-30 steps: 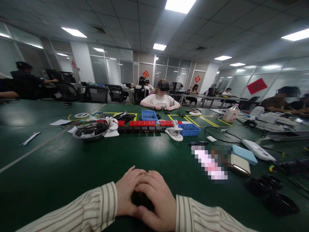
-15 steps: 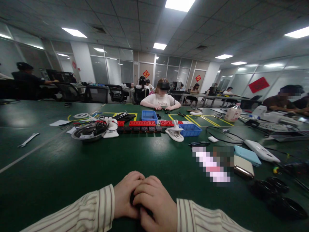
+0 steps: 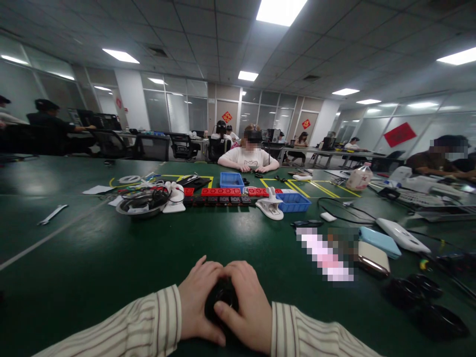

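Observation:
Low in the head view, my left hand (image 3: pixel 197 302) and my right hand (image 3: pixel 247 307) are cupped together around a small black object (image 3: pixel 219 303) on the green table (image 3: pixel 111 258). Both hands have their fingers curled onto it, thumbs underneath. Most of the object is hidden, so I cannot name it. Striped sleeves cover both my forearms.
Ahead lie a metal bowl of cables (image 3: pixel 142 203), red and black blocks (image 3: pixel 219 194), two blue bins (image 3: pixel 293 201), a white clamp (image 3: pixel 270 206). Phones and cases (image 3: pixel 379 241) and black discs (image 3: pixel 424 290) lie right. A wrench (image 3: pixel 50 214) lies left. A person (image 3: pixel 248 154) sits opposite.
My fingers have spread slightly, so more of the black object shows between the hands. The view has tilted down a little.

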Action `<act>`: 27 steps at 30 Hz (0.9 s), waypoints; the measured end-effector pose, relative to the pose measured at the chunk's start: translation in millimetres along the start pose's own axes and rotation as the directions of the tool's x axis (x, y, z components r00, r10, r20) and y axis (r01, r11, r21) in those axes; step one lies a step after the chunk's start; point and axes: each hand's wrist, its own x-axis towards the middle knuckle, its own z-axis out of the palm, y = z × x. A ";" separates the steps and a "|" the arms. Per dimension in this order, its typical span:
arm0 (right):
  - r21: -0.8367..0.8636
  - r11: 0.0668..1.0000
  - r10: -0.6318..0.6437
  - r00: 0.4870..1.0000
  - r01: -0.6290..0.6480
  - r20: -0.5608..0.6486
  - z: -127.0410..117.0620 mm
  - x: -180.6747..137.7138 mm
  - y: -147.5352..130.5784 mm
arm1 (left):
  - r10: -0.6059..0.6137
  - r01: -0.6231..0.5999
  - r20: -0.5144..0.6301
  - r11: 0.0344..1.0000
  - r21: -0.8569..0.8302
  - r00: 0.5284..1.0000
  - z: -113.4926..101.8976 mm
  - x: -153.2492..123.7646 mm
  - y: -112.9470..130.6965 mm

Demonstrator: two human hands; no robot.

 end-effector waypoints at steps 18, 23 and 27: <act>-0.033 0.864 -0.488 0.852 0.502 0.189 10.3 2.4 12.5 | 0.068 -0.063 0.057 0.994 -0.086 0.996 1.3 2.2 -8.8; 0.042 0.959 -0.282 0.958 0.280 0.051 -0.5 2.1 2.1 | 0.040 -0.040 -0.005 0.996 -0.082 0.999 3.2 -4.5 -10.3; -0.062 0.997 0.042 0.999 -0.043 -0.016 1.3 0.1 -1.2 | 0.015 -0.016 -0.030 1.000 -0.023 0.999 1.3 -5.0 -4.0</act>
